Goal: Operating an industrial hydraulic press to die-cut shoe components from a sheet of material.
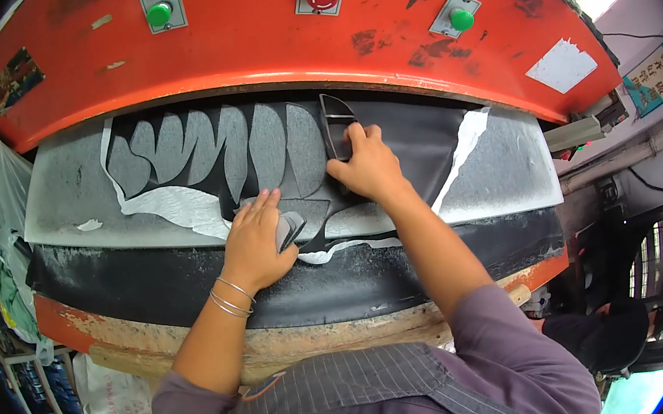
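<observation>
Cutter: a dark, narrow frame with one curved side and a crossbar, the cutter (339,115), is stood on the sheet at upper centre, just right of the last long gray shape.
Right hand: the cutter is grasped by the right hand (369,162), with fingers and thumb closed on its edges.
Left hand: the left hand (256,244) is laid low at centre; a small gray stack (291,228) shows between its thumb and fingers, but whether it is pinched cannot be told.
Sheet: black, smooth and softly creased, the sheet (413,132) is spread across the board (499,171), which is gray and worn.
Done: a row of gray shapes (269,144), leaf-like and finely grained, is marked out from left to centre; whether these are gaps or loose pieces is unclear.
Left: the sheet's right part is seen uncut, so perhaps half is judged to remain.
Edges: torn, crinkled white backing (176,204) is exposed at lower left and right.
Press: scuffed red metal, the press (248,53) is set across the top.
</observation>
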`<state>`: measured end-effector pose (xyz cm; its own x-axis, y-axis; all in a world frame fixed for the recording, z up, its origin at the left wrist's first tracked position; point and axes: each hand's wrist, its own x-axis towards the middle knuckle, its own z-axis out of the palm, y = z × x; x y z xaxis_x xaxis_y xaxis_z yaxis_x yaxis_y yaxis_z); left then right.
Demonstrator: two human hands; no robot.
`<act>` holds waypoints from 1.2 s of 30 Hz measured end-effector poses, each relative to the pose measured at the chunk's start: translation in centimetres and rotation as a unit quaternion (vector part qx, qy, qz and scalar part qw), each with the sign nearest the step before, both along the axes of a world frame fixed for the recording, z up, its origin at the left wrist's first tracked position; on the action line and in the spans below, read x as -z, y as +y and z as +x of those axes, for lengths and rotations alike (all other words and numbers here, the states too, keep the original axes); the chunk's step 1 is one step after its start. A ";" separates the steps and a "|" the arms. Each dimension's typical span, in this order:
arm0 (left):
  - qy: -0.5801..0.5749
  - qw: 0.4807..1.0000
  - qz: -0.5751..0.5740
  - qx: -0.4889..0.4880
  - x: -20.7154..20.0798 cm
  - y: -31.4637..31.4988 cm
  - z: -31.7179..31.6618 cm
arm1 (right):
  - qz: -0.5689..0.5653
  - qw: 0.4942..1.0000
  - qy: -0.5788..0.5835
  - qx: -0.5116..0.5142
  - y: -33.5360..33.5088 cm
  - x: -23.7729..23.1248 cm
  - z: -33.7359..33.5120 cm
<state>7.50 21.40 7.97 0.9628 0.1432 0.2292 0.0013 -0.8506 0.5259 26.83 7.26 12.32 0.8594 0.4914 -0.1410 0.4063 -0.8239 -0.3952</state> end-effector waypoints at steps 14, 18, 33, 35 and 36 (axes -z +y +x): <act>-0.018 0.999 -0.042 0.015 0.3 0.8 -0.4 | 0.123 0.973 -0.009 -0.193 -7.2 4.0 -1.4; -0.009 1.000 -0.024 0.009 0.0 1.0 -0.1 | 0.128 0.981 -0.060 -0.137 -5.4 4.8 -1.8; 0.001 0.990 -0.140 -0.028 -2.0 2.7 1.5 | 0.090 0.985 -0.074 -0.131 -3.5 3.3 0.1; -0.047 0.938 -0.335 -0.074 -4.4 4.2 2.2 | 0.106 0.987 -0.055 -0.108 -3.5 2.0 0.3; -0.108 0.892 -0.429 -0.095 -5.6 5.1 2.6 | 0.207 0.971 -0.064 -0.099 -3.4 1.4 1.3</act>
<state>10.13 26.46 13.61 0.8493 0.5103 0.1350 -0.0786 -0.1306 0.9883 28.14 3.82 10.90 0.7396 0.6411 0.2047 0.6080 -0.5060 -0.6118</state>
